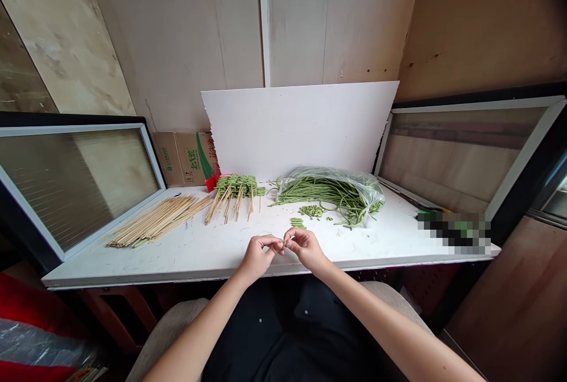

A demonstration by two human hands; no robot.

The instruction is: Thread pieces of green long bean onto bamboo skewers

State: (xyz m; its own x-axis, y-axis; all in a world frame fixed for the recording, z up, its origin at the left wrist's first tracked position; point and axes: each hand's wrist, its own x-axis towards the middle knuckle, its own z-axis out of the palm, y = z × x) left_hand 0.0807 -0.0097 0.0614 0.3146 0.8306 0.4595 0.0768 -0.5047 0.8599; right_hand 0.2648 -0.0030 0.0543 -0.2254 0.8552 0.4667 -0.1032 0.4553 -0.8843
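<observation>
My left hand point(258, 256) and my right hand point(305, 247) meet at the front edge of a white table point(186, 252), fingers pinched together on a small green bean piece point(284, 243) between them. A thin skewer may be held too, but I cannot make it out. Cut bean pieces point(311, 211) lie just beyond my hands. Farther back, a clear plastic bag of long green beans point(336, 190) lies on its side. Finished skewers threaded with bean pieces point(237, 190) rest left of it, and a pile of bare bamboo skewers point(157, 221) lies at the far left.
A white board point(301, 128) leans against the back wall. A cardboard box point(186, 159) stands at the back left. Glass-panelled cabinets point(66, 181) flank the table on both sides. A red item point(212, 182) sits behind the skewers.
</observation>
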